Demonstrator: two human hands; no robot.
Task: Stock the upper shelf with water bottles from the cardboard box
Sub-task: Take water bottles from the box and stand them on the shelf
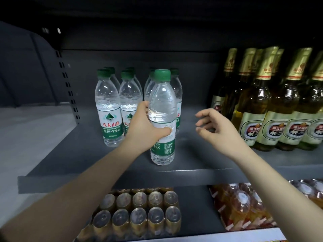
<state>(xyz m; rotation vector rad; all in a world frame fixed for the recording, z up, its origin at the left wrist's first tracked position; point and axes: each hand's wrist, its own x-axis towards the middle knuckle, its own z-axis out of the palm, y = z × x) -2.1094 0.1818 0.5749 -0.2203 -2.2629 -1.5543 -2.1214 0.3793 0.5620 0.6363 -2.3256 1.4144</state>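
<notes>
Standing upright near the front edge of the dark grey metal upper shelf, a clear plastic water bottle with a green cap is gripped around its middle by the left hand, thumb across the label. More green-capped water bottles are grouped just behind it. The right hand is held nearby, fingers loosely curled, holding nothing. Amber glass beer bottles are lined up at the right.

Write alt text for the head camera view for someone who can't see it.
A person's left hand grips an upright water bottle on a dark shelf, in front of more water bottles; the right hand hovers open beside beer bottles.
</notes>
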